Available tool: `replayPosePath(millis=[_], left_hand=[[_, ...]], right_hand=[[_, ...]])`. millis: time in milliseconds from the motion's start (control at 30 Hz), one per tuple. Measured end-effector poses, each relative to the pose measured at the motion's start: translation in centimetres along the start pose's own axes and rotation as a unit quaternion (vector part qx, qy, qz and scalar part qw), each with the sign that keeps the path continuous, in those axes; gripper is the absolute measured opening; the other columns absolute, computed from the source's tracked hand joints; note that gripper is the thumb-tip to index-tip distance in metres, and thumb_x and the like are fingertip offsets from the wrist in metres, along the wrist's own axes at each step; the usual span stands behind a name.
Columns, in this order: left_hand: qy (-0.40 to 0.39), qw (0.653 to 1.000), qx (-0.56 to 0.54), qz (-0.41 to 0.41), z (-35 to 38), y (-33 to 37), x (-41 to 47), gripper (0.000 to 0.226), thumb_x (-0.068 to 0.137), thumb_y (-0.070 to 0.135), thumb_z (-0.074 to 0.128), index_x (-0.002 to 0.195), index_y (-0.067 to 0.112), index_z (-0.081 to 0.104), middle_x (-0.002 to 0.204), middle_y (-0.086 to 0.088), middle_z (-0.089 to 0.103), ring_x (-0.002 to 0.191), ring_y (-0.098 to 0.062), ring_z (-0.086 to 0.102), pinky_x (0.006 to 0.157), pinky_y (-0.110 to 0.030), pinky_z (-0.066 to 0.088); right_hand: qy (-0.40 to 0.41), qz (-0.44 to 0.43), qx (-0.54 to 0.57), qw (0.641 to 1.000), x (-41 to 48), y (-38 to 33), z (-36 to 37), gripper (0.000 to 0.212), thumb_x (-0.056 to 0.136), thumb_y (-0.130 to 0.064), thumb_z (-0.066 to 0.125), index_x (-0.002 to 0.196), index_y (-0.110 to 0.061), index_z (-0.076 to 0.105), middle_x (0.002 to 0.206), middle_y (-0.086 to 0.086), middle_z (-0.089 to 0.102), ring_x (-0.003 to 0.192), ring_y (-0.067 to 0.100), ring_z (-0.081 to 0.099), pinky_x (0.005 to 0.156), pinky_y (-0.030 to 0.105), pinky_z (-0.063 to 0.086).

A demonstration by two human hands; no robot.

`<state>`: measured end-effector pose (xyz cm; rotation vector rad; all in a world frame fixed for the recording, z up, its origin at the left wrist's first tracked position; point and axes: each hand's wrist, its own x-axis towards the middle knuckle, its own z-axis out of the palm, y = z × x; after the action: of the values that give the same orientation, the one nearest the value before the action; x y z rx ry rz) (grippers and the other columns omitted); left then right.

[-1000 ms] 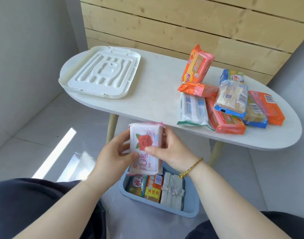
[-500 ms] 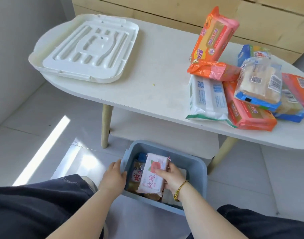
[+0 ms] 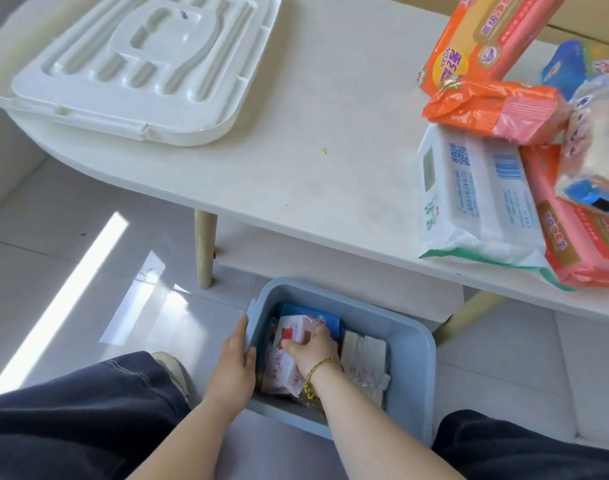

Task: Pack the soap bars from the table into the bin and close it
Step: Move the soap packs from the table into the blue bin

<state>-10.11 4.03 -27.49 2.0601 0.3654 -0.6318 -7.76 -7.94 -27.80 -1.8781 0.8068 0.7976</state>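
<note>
**Some packs in the bin, a pile left on the counter, lid off**

We find the bin on the floor, just below the counter's near edge, open and partly filled. The left hand grips its left rim, fingers curled over the edge, and seems to steady it. The right hand is down inside, fingers closed on a pink pack. That pack lies tilted on the packs beneath, and we take it that it is being seated and is not yet released. Beside it we see a blue pack against the far wall and a pale pack to the right. More lies underneath, but we cannot tell how much.

What is left, as we judge it, is the pile at the counter's right edge:
- a white pack at the near edge
- an orange pack across its far end
- a tall orange pack standing tilted behind
- a red pack with a clear pack on top

More may be cut off by the frame.

The lid lies at the counter's far left corner, well apart from the bin, so closing has not begun. By our count fewer than half the packs are in, and the bin shows room on its right side.
</note>
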Motion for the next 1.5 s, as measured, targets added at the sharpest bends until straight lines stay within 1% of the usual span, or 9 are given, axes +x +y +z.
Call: replayPosePath(millis=[267, 533, 633, 733, 967, 1200, 1300, 1400, 1500], left_hand=[[-0.01, 0.999, -0.051, 0.012, -0.1, -0.8, 0.7, 0.053, 0.097, 0.012, 0.035, 0.144, 0.014, 0.011, 0.152, -0.01, 0.023, 0.139, -0.02, 0.022, 0.112, -0.027, 0.017], [-0.025, 0.998, 0.057, 0.011, -0.3, -1.0, 0.6, 0.072, 0.091, 0.009, 0.046, 0.145, 0.023, 0.0, 0.147, -0.008, 0.028, 0.126, -0.025, 0.04, 0.094, -0.027, 0.036], [-0.026, 0.998, 0.052, 0.011, -0.3, -1.0, 0.6, 0.072, 0.091, 0.007, 0.046, 0.145, 0.023, 0.0, 0.148, -0.007, 0.026, 0.128, -0.024, 0.038, 0.096, -0.026, 0.034], [-0.03, 0.999, 0.042, 0.018, -0.2, -1.1, 0.6, 0.072, 0.091, 0.006, 0.046, 0.145, 0.023, 0.0, 0.149, -0.007, 0.026, 0.13, -0.024, 0.035, 0.096, -0.025, 0.032], [-0.04, 0.999, 0.023, 0.029, -0.4, -1.6, 0.9, 0.065, 0.095, 0.012, 0.04, 0.145, 0.021, 0.001, 0.148, -0.009, 0.026, 0.132, -0.023, 0.033, 0.105, -0.031, 0.029], [-0.025, 0.998, 0.057, 0.028, -0.3, -1.7, 1.1, 0.063, 0.095, 0.019, 0.041, 0.145, 0.021, 0.004, 0.149, -0.007, 0.028, 0.132, -0.025, 0.035, 0.105, -0.034, 0.031], [0.014, 0.99, 0.134, 0.031, -1.2, -0.8, 0.8, 0.061, 0.093, 0.024, 0.044, 0.145, 0.014, 0.012, 0.15, -0.009, 0.029, 0.137, -0.025, 0.028, 0.113, -0.038, 0.026], [0.08, 0.986, 0.146, 0.029, -2.4, 1.2, -0.5, 0.057, 0.094, 0.026, 0.042, 0.144, 0.011, 0.019, 0.152, -0.009, 0.027, 0.14, -0.024, 0.022, 0.115, -0.037, 0.021], [0.117, 0.978, 0.131, 0.113, -3.0, 4.3, -2.9, 0.048, 0.093, 0.021, 0.045, 0.138, 0.011, 0.033, 0.146, -0.008, 0.038, 0.135, -0.024, 0.032, 0.11, -0.034, 0.027]], right_hand=[[-0.019, -0.045, -0.027, 0.998, -0.3, -1.3, 2.6, 0.04, 0.088, -0.026, 0.056, 0.12, -0.009, 0.04, 0.118, 0.012, 0.059, 0.109, 0.027, 0.059, 0.091, 0.035, 0.051], [-0.053, -0.028, 0.048, 0.997, 0.3, -0.6, 2.9, 0.03, 0.083, -0.013, 0.063, 0.097, -0.018, 0.037, 0.102, 0.005, 0.053, 0.111, 0.029, 0.058, 0.093, 0.048, 0.051], [-0.074, -0.024, 0.038, 0.996, 0.1, -0.6, 2.6, 0.036, 0.084, -0.013, 0.062, 0.111, -0.018, 0.038, 0.114, 0.007, 0.053, 0.117, 0.03, 0.054, 0.094, 0.049, 0.051], [-0.062, -0.072, -0.003, 0.996, 0.0, -0.6, 2.2, 0.077, 0.086, -0.016, 0.059, 0.146, -0.026, 0.013, 0.15, 0.004, 0.03, 0.135, 0.027, 0.037, 0.109, 0.045, 0.038], [-0.089, -0.116, -0.079, 0.986, 0.1, -1.0, 1.5, 0.048, 0.09, -0.021, 0.053, 0.134, -0.02, 0.035, 0.134, 0.01, 0.047, 0.12, 0.027, 0.05, 0.099, 0.041, 0.047], [-0.117, -0.115, -0.077, 0.983, -0.2, -1.3, 0.7, 0.056, 0.093, -0.027, 0.047, 0.144, -0.023, 0.022, 0.148, 0.007, 0.034, 0.132, 0.025, 0.039, 0.106, 0.037, 0.037], [-0.06, -0.145, -0.072, 0.985, -0.8, -2.0, -1.7, 0.061, 0.094, -0.029, 0.047, 0.147, -0.022, 0.018, 0.156, 0.002, 0.018, 0.142, 0.021, 0.023, 0.114, 0.033, 0.024], [-0.007, -0.147, -0.088, 0.985, -2.3, -2.4, -4.4, 0.051, 0.094, -0.024, 0.046, 0.142, -0.015, 0.032, 0.151, 0.006, 0.032, 0.137, 0.021, 0.034, 0.111, 0.027, 0.028], [0.008, -0.155, -0.116, 0.981, -5.3, -3.0, -5.8, 0.045, 0.095, -0.024, 0.045, 0.138, -0.011, 0.039, 0.145, 0.008, 0.043, 0.131, 0.022, 0.043, 0.104, 0.024, 0.035]])
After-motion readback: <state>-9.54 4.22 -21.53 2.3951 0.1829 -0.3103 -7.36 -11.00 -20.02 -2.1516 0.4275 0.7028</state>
